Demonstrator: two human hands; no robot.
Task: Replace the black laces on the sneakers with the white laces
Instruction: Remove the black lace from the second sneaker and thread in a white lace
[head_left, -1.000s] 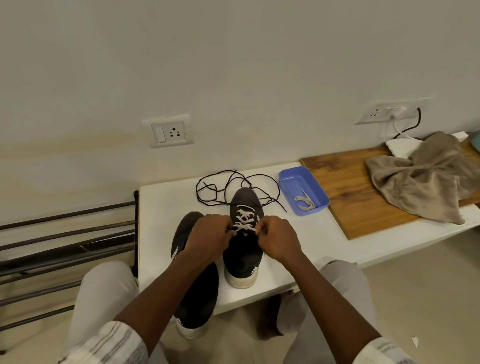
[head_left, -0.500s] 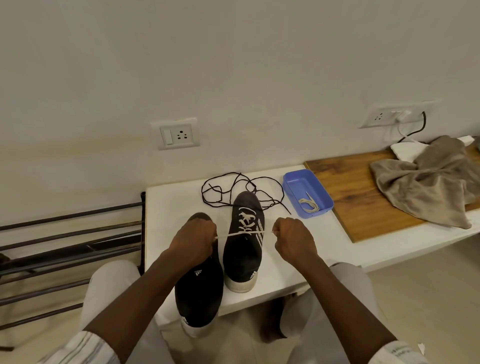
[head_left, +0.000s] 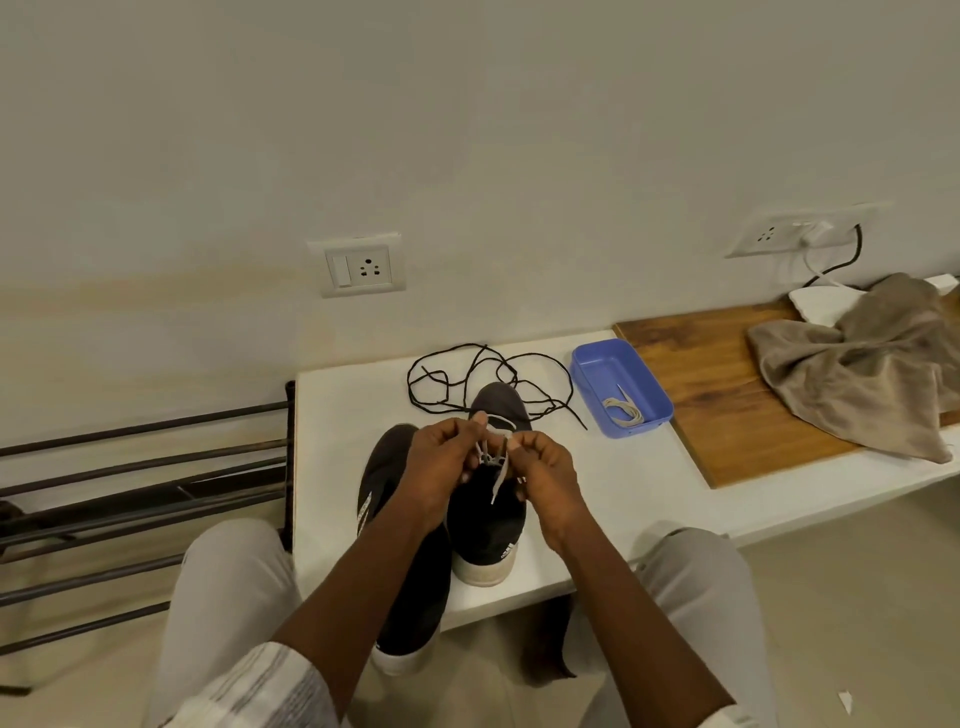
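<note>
Two black sneakers stand toe-away on the white table (head_left: 597, 483). The right sneaker (head_left: 488, 525) carries a white lace (head_left: 496, 470). My left hand (head_left: 441, 467) and my right hand (head_left: 543, 475) are close together above its tongue, each pinching a strand of that lace; one loose end hangs down between them. The left sneaker (head_left: 400, 582) juts over the table's front edge, partly hidden by my left forearm. Removed black laces (head_left: 488, 379) lie tangled behind the shoes. A second white lace (head_left: 623, 410) is coiled in the blue tray (head_left: 592, 369).
A wooden board (head_left: 727, 395) lies to the right with a crumpled beige cloth (head_left: 857, 374) on it. A metal rack (head_left: 140, 493) stands left of the table. The wall behind holds sockets (head_left: 358, 267). My knees flank the table's front edge.
Half a second ago my hands were apart, pulling the white lace taut sideways across the right sneaker. They have come together above the tongue, holding the lace strands.
</note>
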